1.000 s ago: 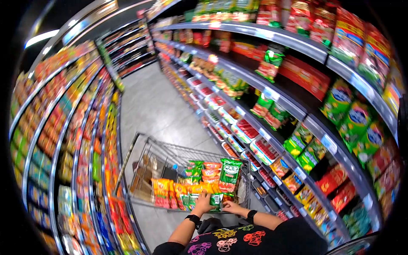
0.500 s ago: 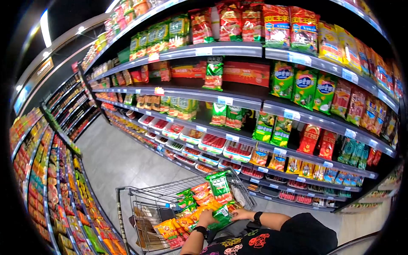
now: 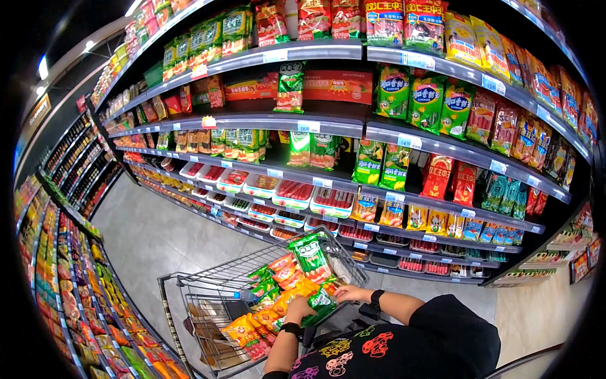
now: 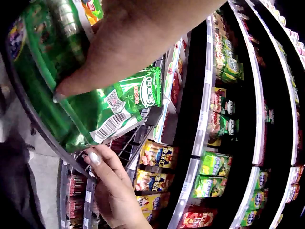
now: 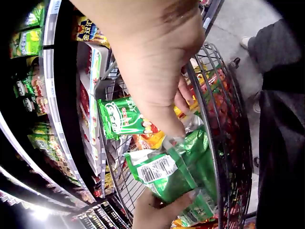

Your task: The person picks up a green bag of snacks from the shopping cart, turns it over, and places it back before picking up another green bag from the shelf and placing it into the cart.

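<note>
One cart (image 3: pixel 189 297), one green packet (image 3: pixel 320 303), and two hands: left hand (image 3: pixel 302 308), right hand (image 3: pixel 350 292).

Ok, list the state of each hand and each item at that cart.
Left hand: grips the green plastic snack packet.
Right hand: pinches that packet's edge.
Green plastic snack packet: held by both hands at the cart's near end.
Silver wire shopping cart: loaded with snack packets.
Tall green packet: propped upright in the cart.

The head camera is looking down over the cart (image 3: pixel 202 303) and across at the shelves (image 3: pixel 328 126). Both wrist cameras are sitting very near the packet (image 4: pixel 95 114), which the head view is also showing.
</note>
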`<state>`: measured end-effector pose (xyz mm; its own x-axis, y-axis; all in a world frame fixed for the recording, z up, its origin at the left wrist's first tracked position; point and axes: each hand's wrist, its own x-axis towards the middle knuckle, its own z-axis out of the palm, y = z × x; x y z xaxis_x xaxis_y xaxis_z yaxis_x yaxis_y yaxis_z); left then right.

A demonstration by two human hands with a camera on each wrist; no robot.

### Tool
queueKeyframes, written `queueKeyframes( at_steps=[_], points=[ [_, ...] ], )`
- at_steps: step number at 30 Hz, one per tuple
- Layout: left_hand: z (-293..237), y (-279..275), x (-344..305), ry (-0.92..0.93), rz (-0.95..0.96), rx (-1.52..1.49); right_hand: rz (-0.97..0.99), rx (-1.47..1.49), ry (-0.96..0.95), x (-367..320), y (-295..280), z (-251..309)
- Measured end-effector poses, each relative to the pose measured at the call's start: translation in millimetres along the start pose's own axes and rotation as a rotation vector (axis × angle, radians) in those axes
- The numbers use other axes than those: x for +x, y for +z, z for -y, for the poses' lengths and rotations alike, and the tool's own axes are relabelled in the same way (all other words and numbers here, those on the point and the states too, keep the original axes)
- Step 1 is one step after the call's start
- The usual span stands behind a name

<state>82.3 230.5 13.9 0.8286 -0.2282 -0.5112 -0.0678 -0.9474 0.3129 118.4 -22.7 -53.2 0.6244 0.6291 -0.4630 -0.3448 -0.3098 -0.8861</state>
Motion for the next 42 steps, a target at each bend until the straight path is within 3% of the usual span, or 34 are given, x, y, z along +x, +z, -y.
queueKeyframes(
  at_steps=[4, 10, 16, 20, 23, 25, 27, 29, 30, 32, 33, 34, 36, 37, 42],
  points=[
    [-5.7, 5.6, -7.1, -0.044, 0.041, -0.148, 0.076, 0.05, 0.043, 11.2, -9.4, -8.1],
    [-12.6, 18.7, -13.9, -0.049, -0.057, -0.152, 0.089, 0.078, 0.076, 14.8, -15.8, -2.5],
    [-10.7, 21.7, -12.4, -0.038, -0.04, -0.101, 0.051, -0.006, 0.156, 9.4, -14.3, 12.5],
    [-23.6, -6.1, -15.8, 0.039, -0.104, -0.057, 0.095, 0.224, 0.297, 21.7, -34.7, 10.9],
    [-30.9, -44.2, -12.4, 0.19, -0.093, -0.116, 0.036, 0.663, 0.458, -8.1, -50.9, 59.6],
    [-81.8, -117.9, -43.2, 0.186, -0.045, -0.083, 0.321, 0.746, 0.419, -2.2, -65.4, 49.0],
    [-113.1, -161.4, -57.0, 0.266, -0.185, -0.068, 0.382, 0.655, 0.418, -43.2, -47.8, 111.0],
    [-130.9, -188.3, -58.5, 0.362, -0.363, 0.033, 1.072, 0.913, 0.382, -8.8, -57.5, 83.7],
    [-149.7, -208.0, -70.4, 0.398, -0.493, 0.095, 1.121, 1.026, 0.477, -11.4, -55.0, 108.8],
    [-189.1, -241.9, -95.5, 0.459, -0.74, 0.231, 0.661, 0.825, 0.09, -38.5, -75.0, 151.6],
    [-203.5, -249.6, -101.6, 0.489, -0.854, 0.312, 0.301, 0.606, -0.068, -76.1, -79.6, 208.7],
    [-214.2, -250.2, -102.6, 0.502, -0.95, 0.359, 0.296, 0.604, -0.314, -51.7, -94.8, 205.2],
    [-232.3, -252.1, -100.5, 0.538, -1.14, 0.473, 0.504, 0.828, -0.467, -68.8, -119.2, 234.4],
    [-239.8, -252.2, -99.2, 0.557, -1.181, 0.477, 0.669, 0.879, -0.425, -81.2, -132.0, 250.4],
    [-268.5, -249.2, -77.2, 0.6, -1.366, 0.496, 0.554, 0.484, -0.607, -136.4, -176.6, 282.7]
  ],
)
